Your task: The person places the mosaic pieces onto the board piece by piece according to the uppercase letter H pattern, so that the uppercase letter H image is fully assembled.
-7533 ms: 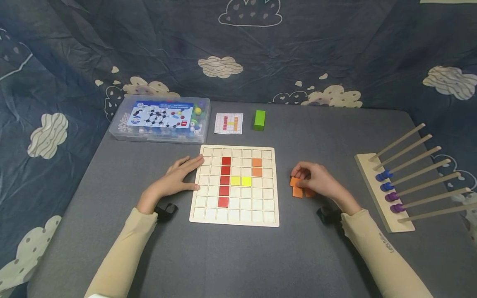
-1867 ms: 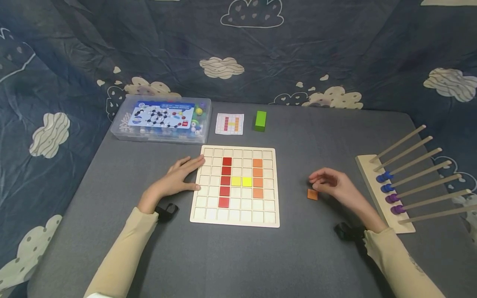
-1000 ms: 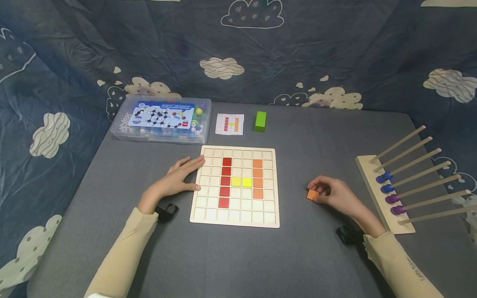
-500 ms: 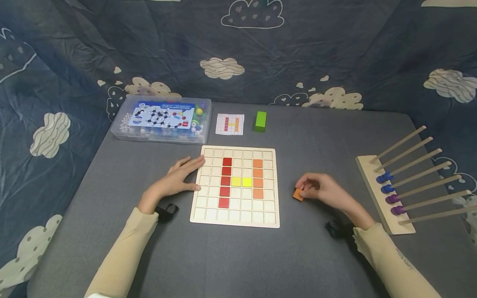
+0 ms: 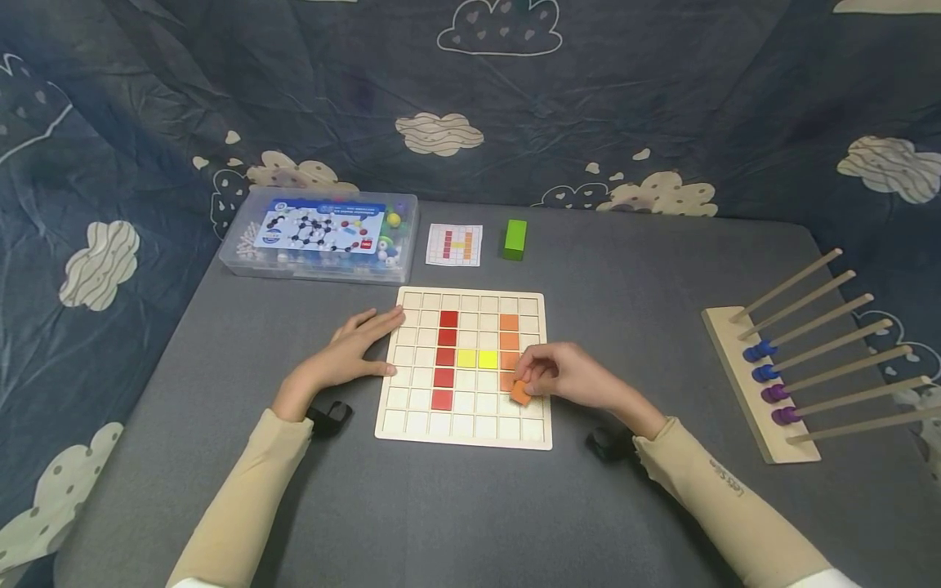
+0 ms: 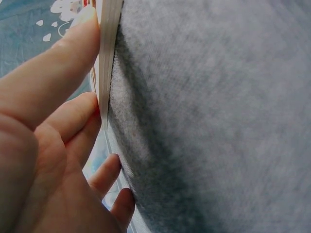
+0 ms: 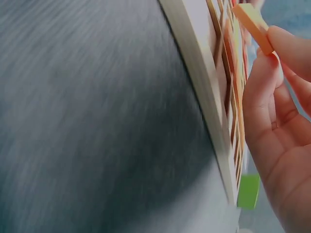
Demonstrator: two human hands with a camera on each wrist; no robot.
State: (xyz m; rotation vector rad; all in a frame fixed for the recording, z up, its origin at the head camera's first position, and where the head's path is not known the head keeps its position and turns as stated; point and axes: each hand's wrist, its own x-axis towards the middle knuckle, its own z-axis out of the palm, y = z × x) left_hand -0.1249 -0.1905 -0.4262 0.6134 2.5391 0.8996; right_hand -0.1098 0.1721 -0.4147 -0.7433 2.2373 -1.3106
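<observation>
My right hand (image 5: pixel 569 376) pinches a square orange tile (image 5: pixel 520 393) between thumb and fingers, tilted over the right part of a wooden grid board (image 5: pixel 470 431). In the right wrist view the orange tile (image 7: pixel 255 26) hangs clear of the board's surface. On the board lie a column of several red tiles (image 5: pixel 444 357), two yellow tiles (image 5: pixel 477 359) side by side, and a column of several orange tiles (image 5: pixel 509 340), its lower end partly hidden by my right hand. My left hand (image 5: pixel 334 359), fingers extended, touches the board's left edge with fingertips and thumb.
Behind the board lie a clear plastic case (image 5: pixel 316 237) of small parts, a printed pattern card (image 5: pixel 454 245) and a green block (image 5: pixel 515 239). On the right stands a wooden base (image 5: pixel 764 392) with several upright pegs and blue and purple beads.
My right hand picked up the last loose orange tile from the table and carried it left over the board. Earlier, two more orange tiles joined the orange column. The left hand stays put.
</observation>
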